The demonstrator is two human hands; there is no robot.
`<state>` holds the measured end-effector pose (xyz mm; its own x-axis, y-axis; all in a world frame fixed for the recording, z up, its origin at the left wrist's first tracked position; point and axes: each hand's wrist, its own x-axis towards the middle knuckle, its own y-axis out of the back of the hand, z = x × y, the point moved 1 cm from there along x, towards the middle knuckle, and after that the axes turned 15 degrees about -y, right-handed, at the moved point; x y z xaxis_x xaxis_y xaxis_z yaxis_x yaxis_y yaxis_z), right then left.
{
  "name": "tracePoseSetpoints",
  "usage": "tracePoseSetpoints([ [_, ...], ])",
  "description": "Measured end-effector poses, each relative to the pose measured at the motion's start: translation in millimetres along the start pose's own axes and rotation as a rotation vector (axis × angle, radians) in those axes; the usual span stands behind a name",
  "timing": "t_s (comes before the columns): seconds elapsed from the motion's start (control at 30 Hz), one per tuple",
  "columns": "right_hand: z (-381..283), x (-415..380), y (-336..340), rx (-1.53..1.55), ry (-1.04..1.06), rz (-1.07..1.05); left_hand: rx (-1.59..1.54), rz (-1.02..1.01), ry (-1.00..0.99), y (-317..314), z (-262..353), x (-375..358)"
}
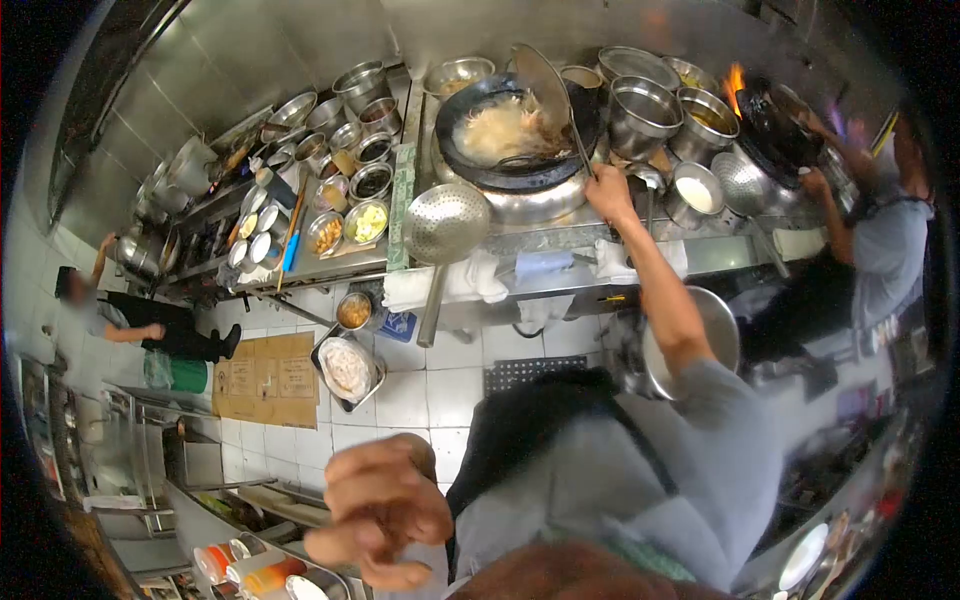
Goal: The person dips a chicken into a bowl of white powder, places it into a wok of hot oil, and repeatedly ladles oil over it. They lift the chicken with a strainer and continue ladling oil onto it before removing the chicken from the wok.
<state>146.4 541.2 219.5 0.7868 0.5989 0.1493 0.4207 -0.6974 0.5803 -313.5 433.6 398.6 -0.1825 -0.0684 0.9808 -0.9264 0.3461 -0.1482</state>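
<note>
At the stove, my right hand (609,194) is closed round the handle of a large round ladle (541,88), whose broad head stands tilted over the right side of a black wok (462,168). Pale food (500,132) bubbles in cloudy liquid in that wok. Low in the foreground, away from the stove, my left hand (385,510) is raised with its fingers partly curled and apart, holding nothing. A perforated strainer (448,222) lies in front of the wok, its handle pointing toward me.
Steel pots (645,115) stand right of the wok. Bowls of ingredients (365,222) fill the left counter. A co-worker (890,240) works at a flaming wok on the right; another person (150,325) stands far left. A tray of pale food (347,370) sits below the counter.
</note>
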Motion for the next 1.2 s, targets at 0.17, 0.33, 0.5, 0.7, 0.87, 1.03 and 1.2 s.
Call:
tracePoseSetpoints([
  [0.17,-63,-15,17,0.048,-0.166,-0.243,0.050,-0.012,-0.015,-5,-28,-13],
  [0.33,-40,5,-7,0.314,-0.266,-0.517,0.164,-0.181,0.215,-21,-43,-42],
  [0.5,-12,-9,3,0.050,0.022,-0.136,0.390,-0.246,0.704,27,-37,-126],
  [0.7,-8,1,14,-0.042,0.063,-0.060,0.619,-0.683,1.077,93,23,-236],
  [0.87,-5,10,4,0.057,-0.129,-0.186,0.540,-0.494,1.426,82,19,-255],
  [1.03,16,18,-13,-0.085,0.124,0.121,0.452,-0.165,1.423,61,-5,-232],
  [1.2,-25,-7,17,0.511,-0.341,-0.364,0.480,-0.196,1.423,72,2,-256],
])
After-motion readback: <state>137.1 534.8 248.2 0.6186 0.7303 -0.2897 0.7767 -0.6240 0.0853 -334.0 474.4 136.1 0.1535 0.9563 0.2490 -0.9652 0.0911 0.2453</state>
